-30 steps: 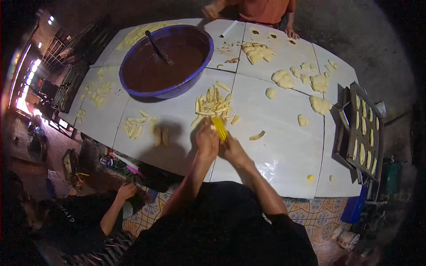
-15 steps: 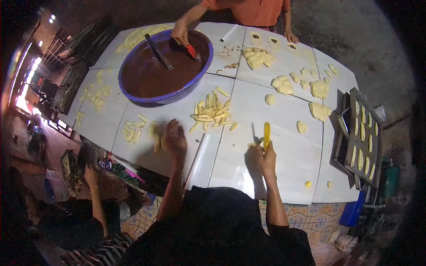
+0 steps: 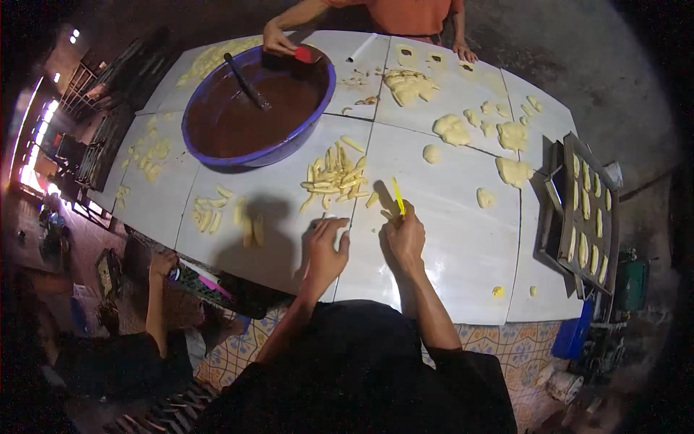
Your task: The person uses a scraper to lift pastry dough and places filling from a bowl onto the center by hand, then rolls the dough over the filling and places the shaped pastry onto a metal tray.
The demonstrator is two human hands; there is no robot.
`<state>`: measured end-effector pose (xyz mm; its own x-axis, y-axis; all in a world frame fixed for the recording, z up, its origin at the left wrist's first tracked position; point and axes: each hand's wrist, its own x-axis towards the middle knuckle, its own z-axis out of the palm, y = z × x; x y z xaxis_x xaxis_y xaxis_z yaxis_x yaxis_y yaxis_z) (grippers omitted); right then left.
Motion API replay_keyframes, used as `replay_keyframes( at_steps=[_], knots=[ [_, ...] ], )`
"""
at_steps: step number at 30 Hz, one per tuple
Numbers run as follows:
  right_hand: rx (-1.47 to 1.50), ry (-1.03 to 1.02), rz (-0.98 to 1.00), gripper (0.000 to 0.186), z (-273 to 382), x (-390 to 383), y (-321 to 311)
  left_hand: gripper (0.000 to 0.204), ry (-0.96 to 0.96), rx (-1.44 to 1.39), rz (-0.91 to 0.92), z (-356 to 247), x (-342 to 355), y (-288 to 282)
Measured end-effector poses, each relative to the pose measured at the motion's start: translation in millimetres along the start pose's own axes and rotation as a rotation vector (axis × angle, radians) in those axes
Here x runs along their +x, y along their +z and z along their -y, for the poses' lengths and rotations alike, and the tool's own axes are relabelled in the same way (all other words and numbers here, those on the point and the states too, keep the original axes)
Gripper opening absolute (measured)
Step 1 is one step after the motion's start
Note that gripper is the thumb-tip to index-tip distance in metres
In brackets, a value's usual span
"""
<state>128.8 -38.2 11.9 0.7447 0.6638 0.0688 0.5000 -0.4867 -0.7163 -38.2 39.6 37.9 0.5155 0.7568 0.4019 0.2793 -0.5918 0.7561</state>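
Note:
My right hand (image 3: 407, 235) is closed around a thin flat yellow tool (image 3: 398, 195), held upright above the white table with its narrow edge toward me. A small bit of dough lies just beside that hand. My left hand (image 3: 327, 253) lies palm down, fingers bent but apart, over a smooth white rod (image 3: 330, 291) that it mostly hides. Whether it grips the rod does not show. Just beyond both hands is a heap of pale yellow dough strips (image 3: 334, 173). More strips (image 3: 212, 210) lie left of my left hand.
Across the table a person's hand (image 3: 278, 40) holds a red scraper (image 3: 306, 55) at a purple basin (image 3: 293, 141) of brown paste. A dark stick (image 3: 247, 83) leans in it. Dough lumps (image 3: 452, 130) lie right; a tray (image 3: 567, 239) holds shaped dough. Another person's hand (image 3: 163, 262) touches the left edge.
My left hand has moved right, onto the white rod. My right hand has shifted left, turning the yellow tool edge-on. The person opposite has lifted the red scraper toward the basin's far rim.

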Motion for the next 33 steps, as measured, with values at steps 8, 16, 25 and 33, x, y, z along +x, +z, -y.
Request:
replay_keyframes(
  at_steps=[8,16,25,33],
  knots=[
    [0.723,0.173,0.125,0.040,42,35,10,0.021,-0.276,0.165,-0.178,9,1,-12],
    [0.769,0.081,0.050,0.044,32,8,16,0.048,-0.185,1.147,-0.317,131,-18,-57],
    [0.685,0.133,0.073,0.035,-10,-58,0,0.037,-0.197,0.742,-0.153,84,-1,-60],
    [0.685,0.176,0.297,0.023,41,-76,-29,0.029,-0.398,-0.769,-0.706,94,20,-44]
  ],
)
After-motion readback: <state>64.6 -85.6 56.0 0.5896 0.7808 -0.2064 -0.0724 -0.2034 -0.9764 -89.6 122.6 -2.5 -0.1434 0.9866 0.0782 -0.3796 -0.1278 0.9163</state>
